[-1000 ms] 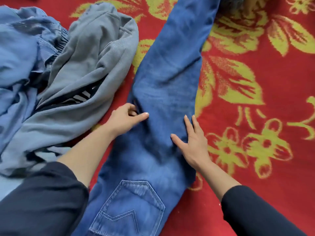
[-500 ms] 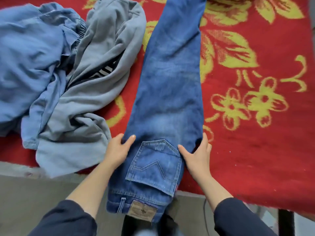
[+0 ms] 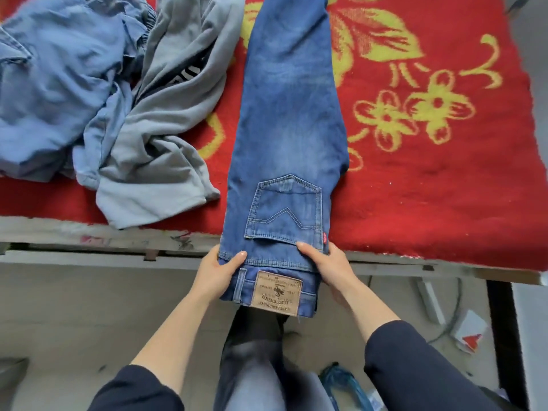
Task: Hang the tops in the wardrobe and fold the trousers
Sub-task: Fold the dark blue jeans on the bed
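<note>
Where the red blanket (image 3: 430,203) begins at far left, a blue garment heap (image 3: 59,84) lies w/ a grey top (image 3: 166,129) crumpled just beside the jeans (image 3: 290,114). Jeans lie lengthwise, waistband overhanging the wooden edge (image 3: 89,232). Left hand (image 3: 218,272) & right hand (image 3: 329,268) grip the waistband's sides. White-red packet (image 3: 470,330) on floor, far right.

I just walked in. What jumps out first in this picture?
The dark blue jeans lie lengthwise down the middle of a bright red blanket with yellow flowers, their waistband hanging over the near edge. The left hand and right hand grip that waistband from either side. To the left sits a crumpled heap: a grey garment beside a light-blue garment.
</note>
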`<state>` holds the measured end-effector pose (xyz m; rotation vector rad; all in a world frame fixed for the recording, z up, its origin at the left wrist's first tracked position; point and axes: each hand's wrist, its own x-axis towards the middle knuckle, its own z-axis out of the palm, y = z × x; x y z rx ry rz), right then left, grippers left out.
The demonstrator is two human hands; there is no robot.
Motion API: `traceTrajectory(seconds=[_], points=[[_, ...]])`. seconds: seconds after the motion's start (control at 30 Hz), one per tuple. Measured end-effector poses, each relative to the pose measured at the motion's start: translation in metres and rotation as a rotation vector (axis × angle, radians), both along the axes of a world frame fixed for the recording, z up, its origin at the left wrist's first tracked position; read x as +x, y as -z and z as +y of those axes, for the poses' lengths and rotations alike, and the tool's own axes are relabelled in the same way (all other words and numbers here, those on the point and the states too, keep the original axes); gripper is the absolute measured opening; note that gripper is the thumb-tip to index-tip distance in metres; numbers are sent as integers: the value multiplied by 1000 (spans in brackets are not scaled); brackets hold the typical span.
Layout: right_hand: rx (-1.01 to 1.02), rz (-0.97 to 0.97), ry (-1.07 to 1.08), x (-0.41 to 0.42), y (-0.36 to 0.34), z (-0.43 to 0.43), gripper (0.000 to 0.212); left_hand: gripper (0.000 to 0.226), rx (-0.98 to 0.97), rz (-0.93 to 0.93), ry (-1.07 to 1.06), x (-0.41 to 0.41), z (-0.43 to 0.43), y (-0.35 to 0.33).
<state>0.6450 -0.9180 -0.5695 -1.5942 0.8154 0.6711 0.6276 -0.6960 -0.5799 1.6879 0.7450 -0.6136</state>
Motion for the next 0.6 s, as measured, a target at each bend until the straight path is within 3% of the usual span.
traceTrajectory(seconds=[0.07, 0.13, 0.23, 0.33, 0.4, 0.5, 0.6], points=[[-50, -59, -87, -11, -18, -9, 31, 32, -188, 81, -109, -14, -5, -21], [-70, -18, -174, -27, -39, -22, 28, 24, -391, 246, -86, -32, -7, -45], [2, 226, -326, -63, -66, -47, 33, 29, -499, 532, 180, -64, -7, -77], [86, 527, -464, -94, -86, -59, 50, 35, -500, 703, 417, -85, -10, -94], [112, 576, -463, -95, -94, -64, 60, 51, -487, 719, 516, -80, -13, -104], [78, 459, -414, -64, -102, -71, 68, 70, -441, 607, 515, -46, -17, -118], [166, 230, -273, -9, -116, -75, 29, 61, -426, 436, 406, 9, -23, -139]])
